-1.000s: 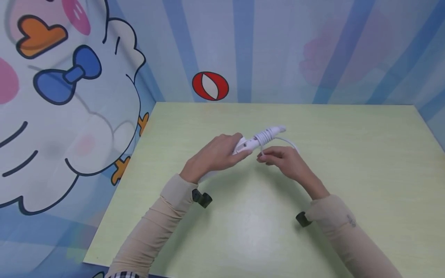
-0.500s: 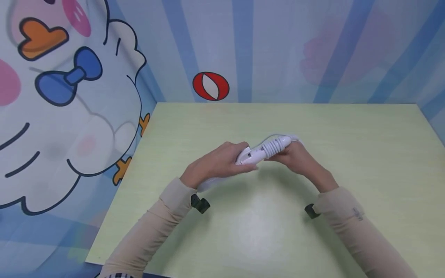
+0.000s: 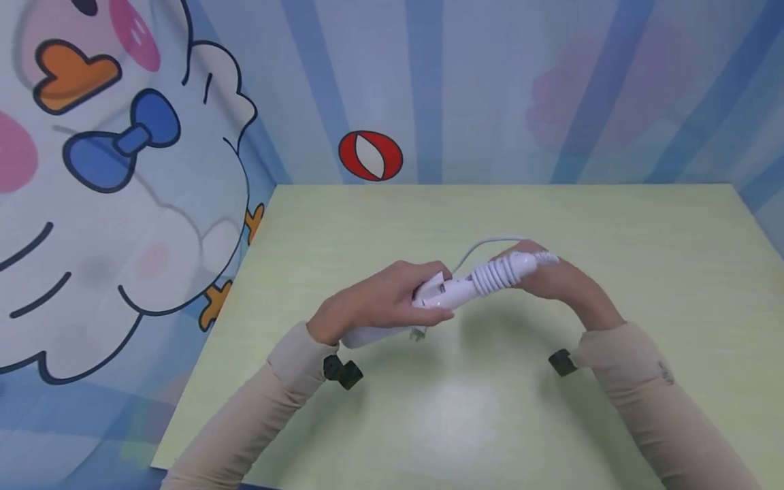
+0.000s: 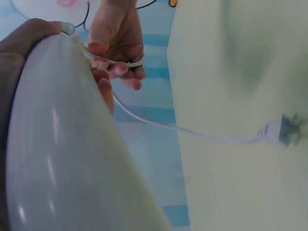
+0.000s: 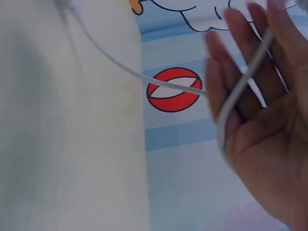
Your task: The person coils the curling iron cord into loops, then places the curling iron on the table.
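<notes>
A long white corded appliance [image 3: 453, 292] is held above the table, its exact kind unclear. My left hand [image 3: 392, 294] grips it by the middle, and its smooth white body fills much of the left wrist view. White cord coils [image 3: 496, 273] wrap the end toward my right. Behind that end is my right hand [image 3: 539, 272], partly hidden by it in the head view. The loose power cord [image 5: 245, 79] crosses my right palm and loops round the hand, with the fingers loosely bent about it. Its plug [image 4: 281, 131] dangles free in the left wrist view.
A pale green-yellow table [image 3: 643, 272] lies under both hands. Cartoon-printed panels stand behind it and on the left, with a red and white ball picture [image 3: 370, 155]. Small black devices [image 3: 343, 372] are fixed at both cuffs.
My right hand has moved right and behind the wrapped end, carrying the cord round it. My left hand has come slightly nearer, still gripping the appliance. The plug now shows beneath it.
</notes>
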The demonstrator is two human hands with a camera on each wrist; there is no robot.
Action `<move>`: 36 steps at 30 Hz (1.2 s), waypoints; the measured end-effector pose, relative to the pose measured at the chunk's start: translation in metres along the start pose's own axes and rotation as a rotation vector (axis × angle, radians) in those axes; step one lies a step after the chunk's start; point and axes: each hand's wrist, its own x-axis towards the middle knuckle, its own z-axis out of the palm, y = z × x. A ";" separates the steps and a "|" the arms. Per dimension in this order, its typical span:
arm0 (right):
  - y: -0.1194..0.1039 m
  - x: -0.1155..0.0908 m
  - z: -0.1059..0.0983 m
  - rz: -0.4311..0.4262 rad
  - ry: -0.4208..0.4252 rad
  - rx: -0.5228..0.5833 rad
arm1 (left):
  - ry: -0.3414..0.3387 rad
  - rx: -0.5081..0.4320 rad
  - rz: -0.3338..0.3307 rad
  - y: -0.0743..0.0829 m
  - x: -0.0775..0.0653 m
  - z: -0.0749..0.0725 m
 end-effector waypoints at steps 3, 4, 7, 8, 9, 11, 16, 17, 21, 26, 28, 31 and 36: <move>-0.006 0.000 -0.007 0.083 -0.177 0.066 | -0.069 0.075 0.043 0.009 -0.003 0.001; -0.008 0.001 -0.009 0.112 -0.231 0.064 | -0.093 0.095 0.046 0.011 -0.004 0.002; -0.013 0.005 -0.012 0.172 -0.350 -0.053 | -0.165 0.172 0.034 0.017 -0.006 0.004; -0.015 0.006 -0.012 0.175 -0.373 -0.109 | -0.184 0.209 0.030 0.019 -0.005 0.006; -0.018 0.007 -0.012 0.163 -0.398 -0.158 | -0.202 0.248 0.028 0.020 -0.005 0.007; -0.024 0.010 -0.010 0.137 -0.418 -0.252 | -0.236 0.330 0.018 0.023 -0.003 0.010; -0.038 0.014 -0.002 0.131 -0.410 -0.427 | -0.287 0.451 -0.015 0.027 0.001 0.015; -0.041 0.014 0.000 0.132 -0.403 -0.458 | -0.291 0.467 -0.023 0.027 0.001 0.015; -0.053 0.018 0.006 0.134 -0.375 -0.561 | -0.300 0.544 -0.054 0.027 0.005 0.017; -0.072 0.022 0.015 0.179 -0.363 -0.742 | -0.324 0.629 -0.090 0.029 0.011 0.020; -0.080 0.023 0.018 0.212 -0.351 -0.818 | -0.331 0.667 -0.091 0.028 0.013 0.020; -0.088 0.024 0.021 0.239 -0.322 -0.916 | -0.333 0.719 -0.086 0.025 0.016 0.022; -0.097 0.026 0.021 0.209 -0.303 -1.027 | -0.342 0.740 -0.123 0.017 0.018 0.024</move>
